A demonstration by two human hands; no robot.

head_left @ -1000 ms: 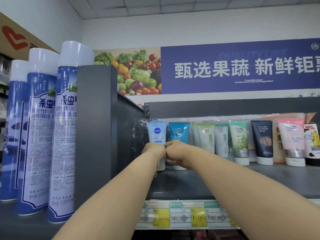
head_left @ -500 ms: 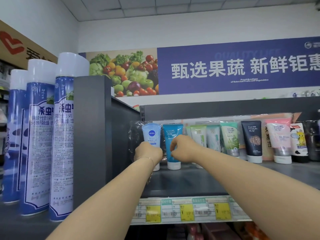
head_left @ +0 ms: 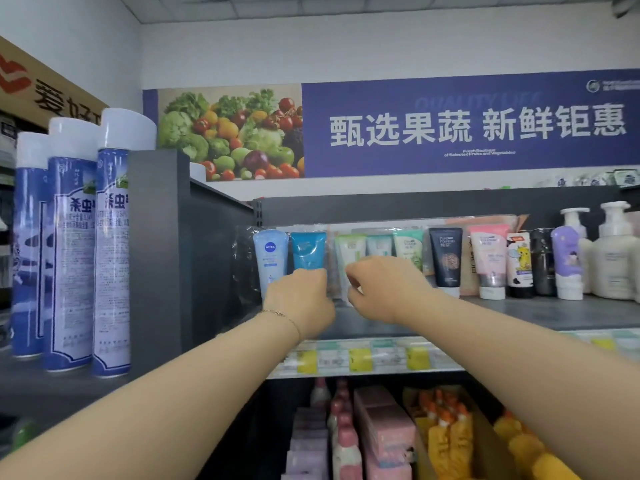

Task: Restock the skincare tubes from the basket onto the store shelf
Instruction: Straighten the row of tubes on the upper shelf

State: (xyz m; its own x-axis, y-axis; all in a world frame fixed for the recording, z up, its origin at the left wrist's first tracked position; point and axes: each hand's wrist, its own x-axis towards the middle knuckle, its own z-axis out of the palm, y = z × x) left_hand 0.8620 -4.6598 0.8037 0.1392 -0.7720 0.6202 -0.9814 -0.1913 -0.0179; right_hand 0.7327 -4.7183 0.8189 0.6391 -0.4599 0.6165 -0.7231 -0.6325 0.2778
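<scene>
Handling: tubes judged light, with soft glossy plastic walls, likely slippery and easily dented. Each stands on its cap, so a nudge may topple it.
Hold point: low on the body, just above the cap, where the tube is stiffest, with thumb in front and fingers behind.
Landmark: navy tube, upright on the shelf.
Position of tubes: one row, caps down, on both sides of the navy tube and close together.
Count, left of navy tube: five: Nivea tube, teal tube, white-green tube, small pale tube, green tube.
Count, right of navy tube: two sure ones, pink tube and cartoon tube. The black item beyond them may be a tube or a bottle.
Count, other stock: one purple bottle and two pump bottles far right of the navy tube. Three spray cans stand far left, past the divider.
Left hand: fingers curled round the foot of the teal tube, fingertips hidden behind it.
Right hand: fingers curled, thumb and forefinger close together at the white-green tube. Whether they pinch it cannot be told.
Basket: not in view.
</scene>
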